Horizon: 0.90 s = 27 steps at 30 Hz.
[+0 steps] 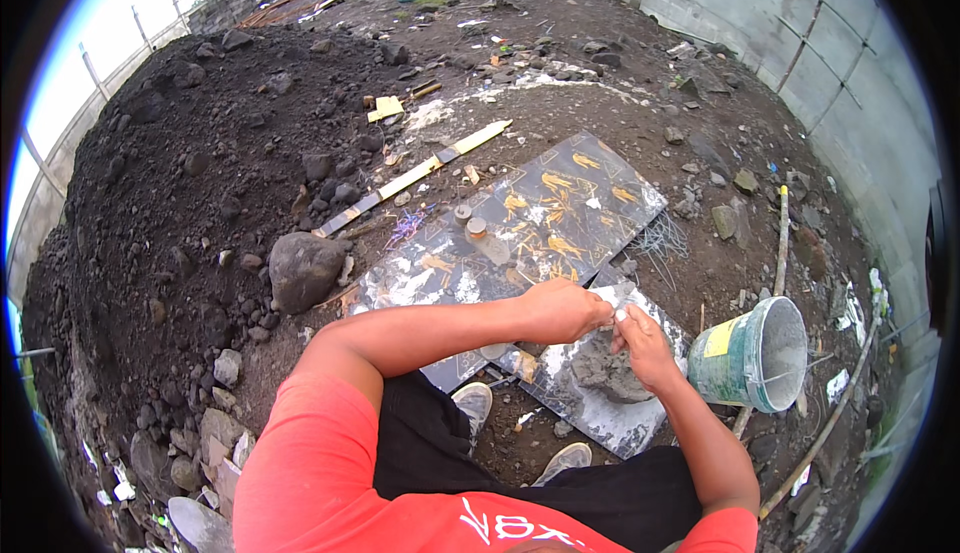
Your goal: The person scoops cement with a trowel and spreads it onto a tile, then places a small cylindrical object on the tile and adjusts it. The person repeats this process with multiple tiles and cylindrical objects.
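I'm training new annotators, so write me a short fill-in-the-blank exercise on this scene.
1. The person's shirt is ____.
2. The left hand and right hand are close together near a pile coloured ____.
3. The bucket is to the ____ of both hands.
4. The large boulder lies to the ____ of the patterned board.

Missing words: red; gray; right; left.
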Each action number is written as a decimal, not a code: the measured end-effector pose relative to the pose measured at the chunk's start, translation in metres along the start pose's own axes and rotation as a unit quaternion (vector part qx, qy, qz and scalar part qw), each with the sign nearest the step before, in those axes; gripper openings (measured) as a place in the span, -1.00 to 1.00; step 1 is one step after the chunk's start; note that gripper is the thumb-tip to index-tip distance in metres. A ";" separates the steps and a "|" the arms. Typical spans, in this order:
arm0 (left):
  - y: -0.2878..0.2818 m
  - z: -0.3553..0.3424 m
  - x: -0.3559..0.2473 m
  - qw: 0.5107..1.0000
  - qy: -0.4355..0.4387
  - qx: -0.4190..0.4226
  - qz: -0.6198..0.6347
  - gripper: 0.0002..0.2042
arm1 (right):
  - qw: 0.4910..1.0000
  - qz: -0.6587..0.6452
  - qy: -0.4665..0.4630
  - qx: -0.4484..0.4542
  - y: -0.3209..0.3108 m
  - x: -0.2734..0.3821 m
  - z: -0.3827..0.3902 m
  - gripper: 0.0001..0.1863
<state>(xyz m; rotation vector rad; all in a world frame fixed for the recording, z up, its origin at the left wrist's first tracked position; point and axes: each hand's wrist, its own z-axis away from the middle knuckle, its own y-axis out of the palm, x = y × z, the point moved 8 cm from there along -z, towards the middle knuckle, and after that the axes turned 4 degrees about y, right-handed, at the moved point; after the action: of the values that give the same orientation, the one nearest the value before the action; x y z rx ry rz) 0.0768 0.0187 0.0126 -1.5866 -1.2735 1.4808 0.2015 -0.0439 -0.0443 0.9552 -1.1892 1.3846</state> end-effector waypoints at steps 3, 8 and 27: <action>0.003 0.006 0.005 1.000 0.012 0.013 0.009 -0.80 | 1.000 0.013 0.016 0.004 0.010 -0.001 0.000 -0.73; 0.011 0.011 0.019 0.996 -0.013 0.046 0.075 -0.82 | 0.994 0.103 0.017 -0.015 0.004 0.007 0.004 -0.77; 0.062 0.019 0.025 0.975 -0.038 0.163 0.144 -0.77 | 0.817 0.549 -0.169 0.059 0.052 0.008 0.010 -0.80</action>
<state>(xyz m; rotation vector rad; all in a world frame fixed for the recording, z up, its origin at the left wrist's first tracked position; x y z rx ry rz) 0.0703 0.0170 -0.0564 -1.5495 -0.8063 1.8369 0.1483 -0.0515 -0.0433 0.5689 -2.1243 2.2521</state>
